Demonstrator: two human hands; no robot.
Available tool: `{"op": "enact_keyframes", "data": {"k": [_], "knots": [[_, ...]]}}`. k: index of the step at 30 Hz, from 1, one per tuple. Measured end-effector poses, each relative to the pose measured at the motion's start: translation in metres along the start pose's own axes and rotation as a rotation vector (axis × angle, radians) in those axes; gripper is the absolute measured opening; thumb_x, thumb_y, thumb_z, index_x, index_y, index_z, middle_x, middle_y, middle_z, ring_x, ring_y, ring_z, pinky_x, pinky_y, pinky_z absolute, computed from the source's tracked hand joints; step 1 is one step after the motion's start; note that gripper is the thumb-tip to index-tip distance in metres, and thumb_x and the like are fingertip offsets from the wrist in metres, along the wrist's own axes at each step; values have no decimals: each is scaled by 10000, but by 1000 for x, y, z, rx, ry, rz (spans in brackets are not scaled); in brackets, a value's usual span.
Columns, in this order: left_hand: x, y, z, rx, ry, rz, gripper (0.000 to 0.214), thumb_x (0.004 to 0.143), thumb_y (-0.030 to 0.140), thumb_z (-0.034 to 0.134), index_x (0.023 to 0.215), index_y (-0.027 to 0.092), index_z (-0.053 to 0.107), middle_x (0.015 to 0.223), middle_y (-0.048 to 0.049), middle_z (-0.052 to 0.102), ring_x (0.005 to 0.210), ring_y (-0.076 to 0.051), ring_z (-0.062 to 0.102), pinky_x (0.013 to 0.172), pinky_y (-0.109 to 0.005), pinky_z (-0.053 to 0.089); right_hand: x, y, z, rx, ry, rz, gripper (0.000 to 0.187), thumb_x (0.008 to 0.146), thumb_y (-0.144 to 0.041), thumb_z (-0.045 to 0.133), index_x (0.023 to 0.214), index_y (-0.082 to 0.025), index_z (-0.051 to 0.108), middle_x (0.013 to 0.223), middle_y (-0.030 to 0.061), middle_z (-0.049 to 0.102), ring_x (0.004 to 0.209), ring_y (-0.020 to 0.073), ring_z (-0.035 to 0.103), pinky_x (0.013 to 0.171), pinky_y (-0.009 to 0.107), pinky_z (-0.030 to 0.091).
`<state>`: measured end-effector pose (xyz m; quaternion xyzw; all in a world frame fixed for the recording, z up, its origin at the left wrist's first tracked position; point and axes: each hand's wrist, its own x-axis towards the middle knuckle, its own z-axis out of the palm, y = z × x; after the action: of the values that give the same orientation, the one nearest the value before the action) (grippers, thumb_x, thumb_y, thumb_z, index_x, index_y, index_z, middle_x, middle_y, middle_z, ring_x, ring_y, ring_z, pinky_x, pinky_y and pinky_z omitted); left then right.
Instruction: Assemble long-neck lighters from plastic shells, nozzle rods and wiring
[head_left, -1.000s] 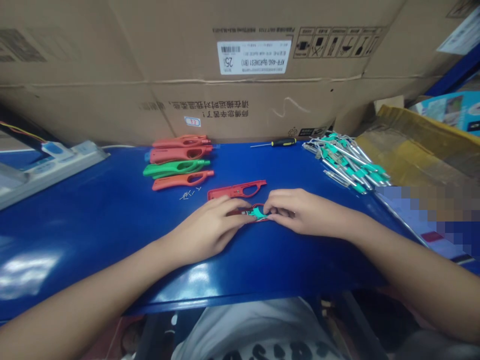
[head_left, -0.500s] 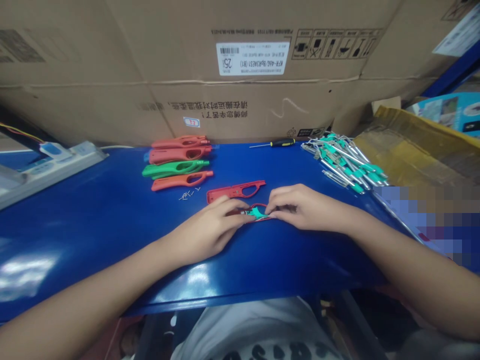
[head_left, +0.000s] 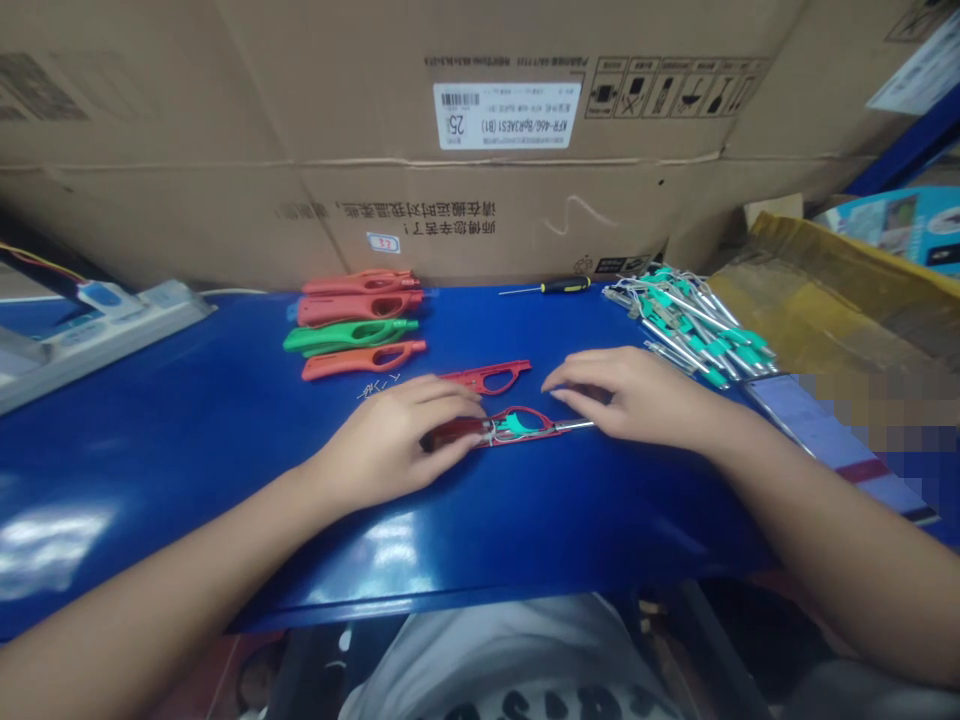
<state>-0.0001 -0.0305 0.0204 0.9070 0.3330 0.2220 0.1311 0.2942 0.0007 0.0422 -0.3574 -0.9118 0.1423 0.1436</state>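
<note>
At the bottom centre of the frame is the person's grey shirt (head_left: 510,660) with dark lettering, just below the edge of the blue table (head_left: 600,520). Above it, near the middle, the left hand (head_left: 405,435) has its thumb and fingers clamped around the left end of an open red shell (head_left: 517,409), which lies lengthwise across the frame. A green trigger piece (head_left: 514,427) sits inside the shell, and a metal rod (head_left: 576,425) sticks out of its right end. The right hand (head_left: 630,395) is right of centre, its thumb and fingers apart beside the rod's tip; whether the thumb touches it, I cannot tell.

Just beyond, a second red shell half (head_left: 476,380) is partly hidden by the left hand's fingers. Thin small pieces (head_left: 375,387) lie left of it. Farther up, left of centre, are an orange handle (head_left: 337,365), a green handle (head_left: 322,338) and two red handles (head_left: 330,310), stacked toward the back. A heap of metal rods with green parts (head_left: 694,325) fills the upper right of the table. A black-and-yellow screwdriver (head_left: 566,285) lies before the large cardboard wall (head_left: 262,130).
</note>
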Motion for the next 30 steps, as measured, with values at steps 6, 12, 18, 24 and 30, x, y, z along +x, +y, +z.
{"op": "enact_keyframes", "data": {"k": [6, 12, 18, 24, 30], "knots": [[6, -6, -12, 192, -19, -48, 242, 963, 266, 529, 1127, 184, 686, 1122, -72, 714, 1048, -243, 642, 964, -415, 511, -2, -1, -7, -3, -128, -12, 154, 901, -219, 597, 1004, -220, 711, 984, 25, 711, 818, 161, 631, 701, 275, 436], [5, -20, -12, 256, -60, -103, 258, 954, 232, 505, 1148, 180, 668, 1134, -84, 697, 1088, -261, 613, 953, -422, 518, 0, 0, -5, 73, -233, 18, 94, 914, -253, 630, 894, -210, 711, 946, 22, 697, 811, 153, 616, 672, 264, 409], [4, -27, -8, 218, -79, -128, 252, 964, 271, 541, 1173, 190, 655, 1139, -81, 704, 1089, -264, 623, 962, -435, 518, 3, 1, -2, 150, -230, 43, 96, 905, -214, 642, 836, -193, 705, 904, 27, 691, 773, 141, 608, 643, 253, 408], [5, -33, -2, 183, -61, -104, 221, 974, 222, 519, 1140, 176, 657, 1125, -84, 700, 1081, -255, 623, 983, -434, 504, 3, -4, 7, 144, -126, -16, 102, 890, -302, 685, 916, -203, 683, 930, 20, 676, 791, 139, 590, 656, 254, 395], [3, -34, -1, 152, 25, -157, 259, 1014, 244, 434, 1130, 156, 648, 1095, -103, 707, 1030, -255, 657, 934, -417, 527, 6, -5, 19, 149, -99, -35, 89, 926, -290, 636, 909, -206, 662, 932, 20, 661, 777, 139, 584, 655, 261, 416]]}}
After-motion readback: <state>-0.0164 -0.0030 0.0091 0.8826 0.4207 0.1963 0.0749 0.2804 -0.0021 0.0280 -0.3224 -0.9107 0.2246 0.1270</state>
